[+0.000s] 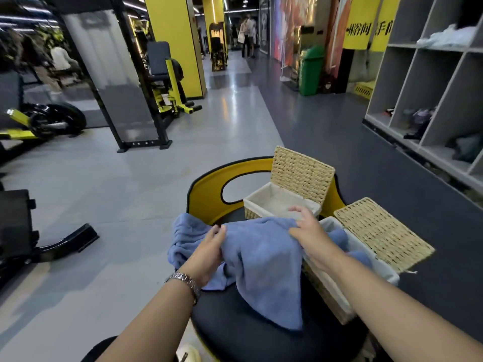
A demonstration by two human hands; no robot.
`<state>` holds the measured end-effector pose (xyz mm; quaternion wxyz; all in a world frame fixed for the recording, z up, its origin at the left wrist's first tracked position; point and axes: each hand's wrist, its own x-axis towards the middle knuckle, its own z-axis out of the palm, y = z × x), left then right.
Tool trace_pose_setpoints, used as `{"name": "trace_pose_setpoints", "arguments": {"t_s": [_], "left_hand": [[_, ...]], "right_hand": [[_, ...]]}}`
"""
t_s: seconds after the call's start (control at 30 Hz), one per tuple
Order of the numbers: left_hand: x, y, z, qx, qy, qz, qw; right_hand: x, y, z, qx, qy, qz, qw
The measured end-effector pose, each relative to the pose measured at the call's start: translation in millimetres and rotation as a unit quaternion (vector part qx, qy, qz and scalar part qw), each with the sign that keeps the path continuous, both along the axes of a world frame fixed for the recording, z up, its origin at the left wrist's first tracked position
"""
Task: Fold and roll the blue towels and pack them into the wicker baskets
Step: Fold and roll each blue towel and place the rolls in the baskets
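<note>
Blue towel (264,267) is draped over the black round seat (248,335), hanging toward its front edge. Left hand (209,253) and right hand (311,235) each pinch its top edge. Two open wicker baskets: far basket (285,202) at the seat's back, near basket (347,270) on the right edge with more blue towel inside.

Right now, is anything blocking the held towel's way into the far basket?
Nothing visible. Both hands, left and right, grip the towel just before the far basket; its lid stands open and the lining looks empty.
</note>
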<state>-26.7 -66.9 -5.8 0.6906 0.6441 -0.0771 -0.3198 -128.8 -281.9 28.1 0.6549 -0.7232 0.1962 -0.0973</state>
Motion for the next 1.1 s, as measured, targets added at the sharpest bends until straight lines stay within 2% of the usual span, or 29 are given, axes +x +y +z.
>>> {"name": "trace_pose_setpoints", "arguments": {"t_s": [0.07, 0.17, 0.3, 0.43, 0.5, 0.63, 0.8, 0.9, 1.0, 1.1], "left_hand": [[-4, 0, 18, -0.015, 0.024, -0.013, 1.000], [-14, -2, 50, -0.020, -0.009, -0.028, 0.999], [-16, 2, 87, -0.025, -0.102, 0.054, 0.993], [-18, 11, 112, -0.053, -0.119, 0.109, 0.985], [-19, 19, 119, -0.079, -0.096, 0.111, 0.986], [-24, 38, 133, -0.141, 0.034, 0.085, 0.986], [-21, 49, 142, -0.204, 0.050, 0.102, 0.972], [-15, 54, 141, -0.139, -0.041, 0.112, 0.983], [-13, 64, 141, -0.037, -0.149, 0.123, 0.980], [-10, 74, 142, -0.005, -0.181, 0.117, 0.976]], "right_hand": [[-9, -3, 26, 0.000, -0.015, 0.004, 1.000], [-23, -9, 55, -0.017, -0.027, -0.015, 0.999], [-40, -19, 88, -0.089, -0.093, -0.061, 0.990], [-50, -27, 98, -0.082, -0.104, -0.076, 0.988], [-55, -29, 97, -0.029, -0.109, -0.076, 0.991], [-62, -35, 102, 0.049, -0.141, -0.102, 0.984], [-65, -37, 114, 0.117, -0.166, -0.073, 0.976], [-66, -37, 119, 0.143, -0.184, -0.010, 0.972], [-64, -38, 117, 0.046, -0.156, -0.014, 0.987], [-62, -40, 112, -0.066, -0.122, -0.058, 0.989]]}}
